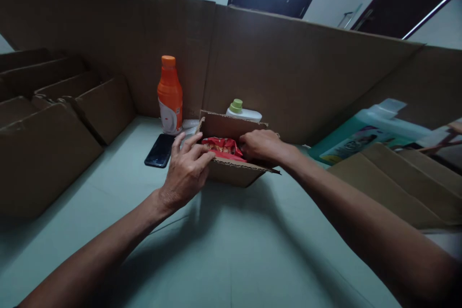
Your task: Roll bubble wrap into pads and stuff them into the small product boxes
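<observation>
A small cardboard box [231,173] stands with its top open near the middle of the table. Inside lies a shiny red packet [225,148], partly hidden by the box walls. My left hand [189,166] holds the box at its left front corner, with the fingers along the left side and the thumb near the front rim. My right hand [262,146] reaches into the right end of the box. Its fingers are curled at the packet's right end, and their tips are hidden.
An orange bottle [169,94] and a phone [159,150] are left of the box. Behind it stands a white bottle with a green cap [236,106]. Cardboard compartments [46,154] fill the left. A teal jug [368,130] and a brown carton [393,183] occupy the right. A tall cardboard wall [306,67] closes the back.
</observation>
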A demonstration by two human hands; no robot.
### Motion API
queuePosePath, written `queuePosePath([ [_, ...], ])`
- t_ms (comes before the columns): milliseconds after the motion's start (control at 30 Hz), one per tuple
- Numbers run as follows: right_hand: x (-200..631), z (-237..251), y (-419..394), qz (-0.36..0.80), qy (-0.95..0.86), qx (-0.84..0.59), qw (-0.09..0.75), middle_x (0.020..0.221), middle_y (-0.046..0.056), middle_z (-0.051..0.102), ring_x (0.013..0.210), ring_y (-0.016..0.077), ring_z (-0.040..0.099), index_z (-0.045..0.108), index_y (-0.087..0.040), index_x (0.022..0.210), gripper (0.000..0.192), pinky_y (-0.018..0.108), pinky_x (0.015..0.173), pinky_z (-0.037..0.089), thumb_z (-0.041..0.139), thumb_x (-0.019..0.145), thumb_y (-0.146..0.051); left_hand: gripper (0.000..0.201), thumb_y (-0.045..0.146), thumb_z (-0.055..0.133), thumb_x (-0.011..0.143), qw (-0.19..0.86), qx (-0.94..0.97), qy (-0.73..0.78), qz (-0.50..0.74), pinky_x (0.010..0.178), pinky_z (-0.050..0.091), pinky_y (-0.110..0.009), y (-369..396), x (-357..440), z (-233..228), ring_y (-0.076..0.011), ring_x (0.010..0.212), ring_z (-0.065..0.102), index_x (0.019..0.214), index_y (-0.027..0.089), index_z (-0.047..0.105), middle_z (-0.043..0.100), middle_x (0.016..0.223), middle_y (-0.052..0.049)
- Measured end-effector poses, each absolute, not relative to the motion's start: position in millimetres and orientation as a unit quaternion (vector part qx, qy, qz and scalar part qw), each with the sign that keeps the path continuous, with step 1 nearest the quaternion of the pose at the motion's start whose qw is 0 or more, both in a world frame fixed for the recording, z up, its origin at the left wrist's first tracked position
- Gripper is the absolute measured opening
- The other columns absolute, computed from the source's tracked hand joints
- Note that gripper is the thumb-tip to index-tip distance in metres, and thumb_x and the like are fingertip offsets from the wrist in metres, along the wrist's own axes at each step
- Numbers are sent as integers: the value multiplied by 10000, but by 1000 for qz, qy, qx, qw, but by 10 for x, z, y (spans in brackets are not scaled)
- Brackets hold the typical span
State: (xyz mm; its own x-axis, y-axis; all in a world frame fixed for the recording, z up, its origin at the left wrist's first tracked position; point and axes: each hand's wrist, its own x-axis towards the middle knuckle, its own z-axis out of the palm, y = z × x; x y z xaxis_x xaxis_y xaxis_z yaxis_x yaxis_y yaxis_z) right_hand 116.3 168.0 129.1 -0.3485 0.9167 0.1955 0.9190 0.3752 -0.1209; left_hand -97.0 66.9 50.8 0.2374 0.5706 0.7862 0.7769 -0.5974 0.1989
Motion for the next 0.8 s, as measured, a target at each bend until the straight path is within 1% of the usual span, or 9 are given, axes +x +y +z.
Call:
queuePosePath([
  [100, 1529, 1549, 1258, -55, -802, -579, 135, 891, 101, 770, 839, 259, 710, 746, -178, 906, 140, 353, 741, 490, 662, 841, -269, 571, 171, 617, 901, 97, -742, -448, -490, 1189, 310, -568, 540, -1161, 433, -319, 1444, 402, 1445, 288, 489, 474, 1514, -115],
  [200, 1966, 1421, 793, -55, -732, -612, 293, 923, 92, 770, 771, 231, 698, 730, -202, 982, 274, 344, 693, 499, 545, 912, -392, 742, 312, 654, 894, -28, -690, -513, -510, 1190, 319, -566, 449, -1423, 202, -333, 1481, 345, 1552, 332, 311, 337, 1609, -110],
  [267, 2102, 1070, 638, 41, -702, -623, 343, 966, 110, 765, 789, 244, 700, 700, -188, 1033, 342, 340, 639, 514, 568, 864, -455, 823, 414, 671, 868, -156, -651, -558, -491, 1164, 340, -599, 474, -1519, 21, -366, 1495, 308, 1573, 301, 262, 285, 1633, -140],
  [333, 2043, 644, 666, 145, -703, -613, 331, 1139, 164, 730, 941, 296, 701, 623, -149, 1210, 566, 355, 639, 533, 652, 766, -499, 916, 472, 693, 828, -280, -615, -567, -471, 1133, 367, -614, 574, -1485, -98, -399, 1507, 267, 1585, 249, 227, 213, 1659, -183],
  [400, 1859, 314, 810, 219, -700, -597, 325, 1207, 187, 700, 1019, 311, 682, 555, -126, 1276, 673, 378, 708, 548, 671, 726, -497, 966, 459, 715, 790, -373, -592, -528, -481, 1145, 361, -587, 703, -1326, -122, -392, 1506, 273, 1581, 198, 223, 236, 1651, -204],
  [467, 1701, 168, 928, 244, -684, -598, 338, 1187, 178, 701, 997, 297, 679, 531, -130, 1261, 637, 391, 762, 546, 644, 731, -464, 952, 421, 712, 774, -417, -582, -477, -510, 1180, 332, -534, 787, -1100, -80, -349, 1482, 337, 1564, 164, 247, 345, 1605, -197],
  [567, 1743, 196, 791, 235, -664, -619, 349, 1009, 135, 728, 813, 273, 680, 542, -157, 1159, 509, 389, 691, 537, 602, 749, -452, 928, 380, 705, 764, -423, -575, -455, -532, 1189, 336, -492, 664, -811, -17, -310, 1437, 416, 1554, 157, 271, 440, 1550, -169],
  [667, 1985, 245, 293, 204, -654, -637, 353, 795, 73, 705, 682, 260, 659, 548, -215, 950, 331, 374, 608, 520, 597, 766, -486, 957, 352, 749, 739, -445, -577, -452, -514, 1172, 367, -506, 202, -740, -47, -334, 1447, 403, 1565, 207, 288, 406, 1585, -145],
  [800, 1854, 171, -265, 212, -674, -607, 364, 794, 85, 703, 700, 258, 668, 552, -229, 865, 223, 374, 630, 540, 571, 809, -444, 908, 380, 773, 759, -475, -524, -505, -494, 1152, 404, -511, -476, -1058, -58, -352, 1405, 457, 1550, 278, 338, 381, 1606, -125],
])
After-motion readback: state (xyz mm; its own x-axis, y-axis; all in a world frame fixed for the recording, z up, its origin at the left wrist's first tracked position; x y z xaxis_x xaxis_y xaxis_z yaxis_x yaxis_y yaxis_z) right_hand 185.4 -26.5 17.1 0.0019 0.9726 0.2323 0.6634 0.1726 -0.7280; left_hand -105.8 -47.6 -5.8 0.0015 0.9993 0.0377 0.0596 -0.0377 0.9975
